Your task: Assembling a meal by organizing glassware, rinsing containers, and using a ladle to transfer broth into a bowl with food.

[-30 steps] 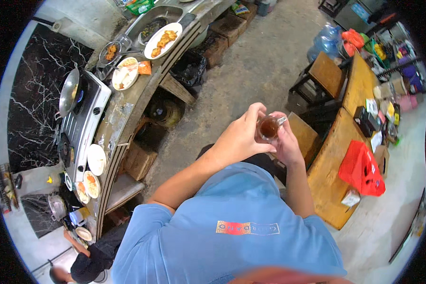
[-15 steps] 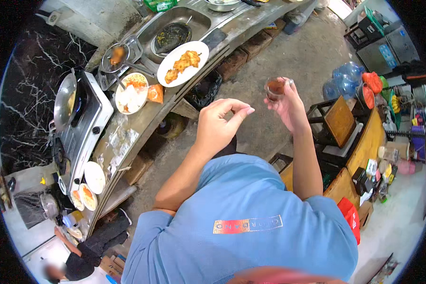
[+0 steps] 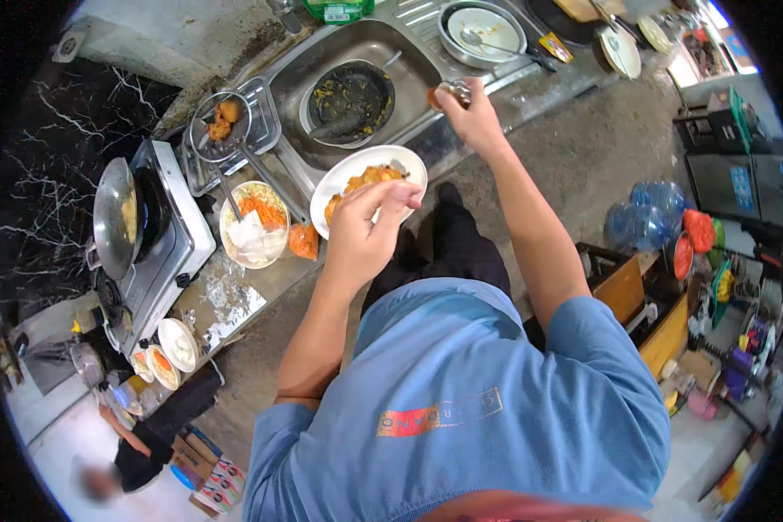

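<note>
My right hand (image 3: 478, 126) is closed around a small clear cup (image 3: 442, 96) holding reddish-brown liquid, raised near the front edge of the metal sink (image 3: 419, 65). The cup is tipped sideways, partly covered by my fingers. My left hand (image 3: 365, 228) is over the near side of a white oval plate (image 3: 418, 163), its thumb and fingers pressed together; anything between the fingertips is too hidden to name. Golden-brown fried pieces (image 3: 370, 177) lie on the plate, partly behind that hand. In the sink sits a dark, food-smeared pan (image 3: 352, 96).
Left of the plate are a bowl of shredded vegetables (image 3: 257, 209), an orange packet (image 3: 304, 241) and a strainer with fried pieces (image 3: 222, 126). A wok (image 3: 116, 213) sits on the gas stove (image 3: 178, 217). Another person (image 3: 143, 448) is at lower left; water jugs (image 3: 657, 213) stand right.
I have come nearer the counter. My right hand has carried the cup forward and left from over the floor to the sink edge; my left hand now hangs over the oval plate.
</note>
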Available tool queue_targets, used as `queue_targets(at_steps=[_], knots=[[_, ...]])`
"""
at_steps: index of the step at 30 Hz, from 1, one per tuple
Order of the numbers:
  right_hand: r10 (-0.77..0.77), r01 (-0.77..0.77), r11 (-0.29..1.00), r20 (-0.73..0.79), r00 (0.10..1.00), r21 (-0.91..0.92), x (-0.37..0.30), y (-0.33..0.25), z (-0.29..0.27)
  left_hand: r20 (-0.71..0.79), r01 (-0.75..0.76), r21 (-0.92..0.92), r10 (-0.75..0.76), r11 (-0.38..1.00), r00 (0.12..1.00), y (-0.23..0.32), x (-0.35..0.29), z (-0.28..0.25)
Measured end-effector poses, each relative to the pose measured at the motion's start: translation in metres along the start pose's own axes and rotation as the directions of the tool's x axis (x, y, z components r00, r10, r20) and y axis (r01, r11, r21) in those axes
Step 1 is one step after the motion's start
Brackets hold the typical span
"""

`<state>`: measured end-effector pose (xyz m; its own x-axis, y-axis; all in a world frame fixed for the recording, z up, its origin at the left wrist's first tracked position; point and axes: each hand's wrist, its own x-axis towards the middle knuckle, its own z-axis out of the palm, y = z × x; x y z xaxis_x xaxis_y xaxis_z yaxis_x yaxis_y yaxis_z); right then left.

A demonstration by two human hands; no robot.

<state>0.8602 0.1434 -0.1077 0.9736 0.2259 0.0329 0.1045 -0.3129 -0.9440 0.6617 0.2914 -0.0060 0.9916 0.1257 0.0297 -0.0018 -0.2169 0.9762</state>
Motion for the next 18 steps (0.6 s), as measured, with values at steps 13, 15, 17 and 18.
queue_targets(at_steps=[13, 15, 17, 18], knots=[[-0.337, 0.641, 0.425, 0.546, 0.767, -0.639, 0.120, 0.029, 0.027, -0.460, 0.284, -0.096, -0.295, 0.954, 0.837, -0.020, 0.163, -0.012], [-0.399, 0.595, 0.633, 0.450, 0.799, -0.495, 0.125, 0.023, 0.024, -0.574, 0.349, -0.064, -0.320, 0.935, 0.753, -0.025, 0.202, -0.039], [-0.326, 0.385, 0.908, 0.299, 0.897, -0.164, 0.138, 0.024, 0.027, -0.673, 0.389, -0.013, -0.295, 0.921, 0.678, -0.036, 0.247, -0.076], [-0.336, 0.394, 0.907, 0.311, 0.889, -0.149, 0.146, 0.023, 0.032, -0.713, 0.405, 0.018, -0.272, 0.914, 0.646, -0.044, 0.266, -0.098]])
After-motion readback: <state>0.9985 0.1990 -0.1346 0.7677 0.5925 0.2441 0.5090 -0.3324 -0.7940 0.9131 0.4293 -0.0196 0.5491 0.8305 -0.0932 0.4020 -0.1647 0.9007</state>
